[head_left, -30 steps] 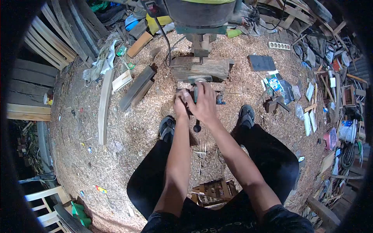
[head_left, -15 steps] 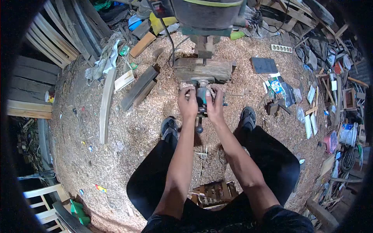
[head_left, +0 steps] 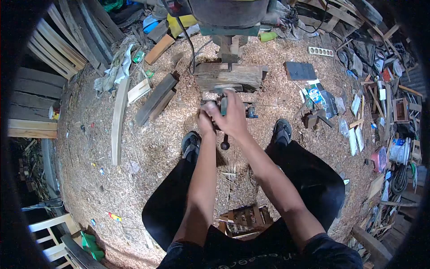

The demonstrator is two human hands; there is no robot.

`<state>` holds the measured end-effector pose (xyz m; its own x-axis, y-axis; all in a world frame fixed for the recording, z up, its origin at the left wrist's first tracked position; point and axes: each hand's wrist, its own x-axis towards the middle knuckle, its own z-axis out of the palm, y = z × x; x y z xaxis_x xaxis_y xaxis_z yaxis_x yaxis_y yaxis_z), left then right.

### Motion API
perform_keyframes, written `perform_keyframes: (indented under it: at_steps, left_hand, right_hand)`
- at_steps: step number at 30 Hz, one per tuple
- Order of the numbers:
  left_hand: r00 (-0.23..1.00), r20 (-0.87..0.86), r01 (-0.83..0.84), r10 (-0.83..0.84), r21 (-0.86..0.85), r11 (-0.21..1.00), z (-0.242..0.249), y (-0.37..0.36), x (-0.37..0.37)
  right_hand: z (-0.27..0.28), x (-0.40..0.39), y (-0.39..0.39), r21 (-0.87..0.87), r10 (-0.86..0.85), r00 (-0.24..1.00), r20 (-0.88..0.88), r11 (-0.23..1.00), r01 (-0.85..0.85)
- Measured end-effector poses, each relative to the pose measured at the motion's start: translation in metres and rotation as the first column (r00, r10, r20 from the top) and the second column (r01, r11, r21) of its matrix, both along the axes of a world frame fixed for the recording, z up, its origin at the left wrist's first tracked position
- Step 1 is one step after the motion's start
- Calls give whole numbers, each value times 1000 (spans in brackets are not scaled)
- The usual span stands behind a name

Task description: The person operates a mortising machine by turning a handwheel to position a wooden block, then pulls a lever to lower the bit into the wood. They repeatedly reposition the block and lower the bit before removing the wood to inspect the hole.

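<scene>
A wooden block (head_left: 230, 76) lies across the fixture under a dark drill-press-like machine (head_left: 228, 13), whose bit or chisel points down at it. In front of the block is a greenish metal vise (head_left: 224, 104), largely covered by my hands. My right hand (head_left: 232, 117) reaches over the vise, thumb stretched left and apart from the fingers, touching its top. My left hand (head_left: 206, 122) is at the vise's left side, partly behind the right thumb; its fingers are blurred and mostly hidden. A ball-ended handle (head_left: 225, 145) sticks out below my hands.
Wood shavings cover the floor around my shoes (head_left: 191, 142). Dark timber offcuts (head_left: 156, 99) and a long board (head_left: 119, 121) lie to the left. A power strip (head_left: 320, 51), a dark slab (head_left: 300, 71) and scraps lie to the right. A slatted wooden piece (head_left: 246, 219) sits between my legs.
Both hands were side by side around the vise. The right hand has swung left over its top, and the left has dropped lower and left. The whole view has shifted slightly.
</scene>
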<state>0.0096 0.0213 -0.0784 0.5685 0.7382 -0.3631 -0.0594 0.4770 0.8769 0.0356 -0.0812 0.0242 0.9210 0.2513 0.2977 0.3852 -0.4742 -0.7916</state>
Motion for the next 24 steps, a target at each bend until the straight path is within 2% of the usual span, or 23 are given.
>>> perform_keyframes:
  at_steps: [1, 2, 3, 4, 5, 6, 7, 8, 9, 11, 16, 19, 23, 24]
  left_hand:
    - [996, -90, 28, -9, 220, 975, 9, -1, -1]
    - [984, -180, 69, 9, 427, 902, 17, -1, -2]
    - [979, -200, 100, 44, 656, 748, 33, -5, -3]
    - [963, -263, 101, 49, 525, 845, 85, -26, 1]
    - [973, -226, 130, 36, 673, 728, 83, -32, 7]
    - [981, -192, 147, 14, 797, 586, 82, -33, 14]
    - [942, -332, 300, -52, 762, 574, 80, -32, 14]
    - [953, -299, 263, -49, 738, 621, 77, -31, 14]
    - [965, -260, 223, -45, 712, 666, 73, -28, 19]
    - [970, -241, 193, -40, 657, 729, 65, -27, 13]
    - [974, -227, 154, -17, 603, 783, 61, -28, 14]
    - [970, -237, 161, -48, 486, 859, 57, -25, 13]
    - [988, -122, 144, -97, 477, 867, 57, -16, 10]
    - [988, -108, 143, -107, 428, 892, 60, -15, 11]
  right_hand:
    - [-10, 5, -4, 225, 32, 995, -94, 974, -10]
    - [-20, 11, -8, 440, 91, 980, -177, 898, -4]
    - [-24, 13, -15, 509, 72, 967, -244, 858, 65]
    - [-29, 11, -21, 567, 60, 946, -319, 812, 140]
    - [-32, 10, -22, 527, -32, 979, -201, 839, 136]
    - [-39, 10, -24, 467, -65, 984, -167, 874, 137]
    - [-46, 7, -25, 402, -100, 986, -135, 904, 147]
    - [-55, 4, -27, 330, -134, 986, -102, 930, 160]
    - [-51, 5, -27, 325, -86, 996, -16, 942, 86]
    - [-45, 0, -27, 325, -59, 995, -84, 942, 84]
    - [-43, 3, -24, 299, 4, 997, -76, 954, 19]
    - [-36, 3, -22, 262, 32, 999, -26, 965, -24]
    - [-30, 4, -20, 197, 53, 998, 14, 979, -55]
    - [-28, 4, -18, 182, 54, 998, 20, 982, -57]
